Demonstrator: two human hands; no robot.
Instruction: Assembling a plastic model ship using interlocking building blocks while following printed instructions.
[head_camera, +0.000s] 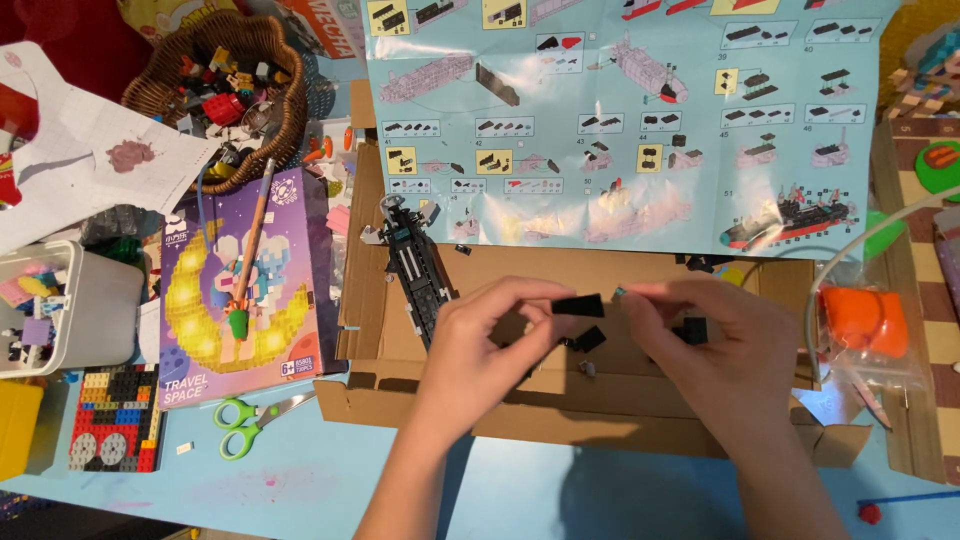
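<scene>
Small black brick (578, 306) sat pinched between thumb and fingertips of left hand (487, 345), held just above the open cardboard box (400, 395). Right hand (715, 345) was right beside it, fingertips closed on the brick's far end, a second black piece (692, 330) tucked against its palm. Both hands were curled, not spread. More loose black bricks (587, 340) lay under the hands in the box. Half-built black model (420, 270) lay left of them in the box. Light-blue instruction sheet (620, 120) was spread behind. Green scissors (250, 418), purple toy box (245, 290) and wicker basket (285, 85) of bricks were farther left; orange bag (862, 320) to the right.
</scene>
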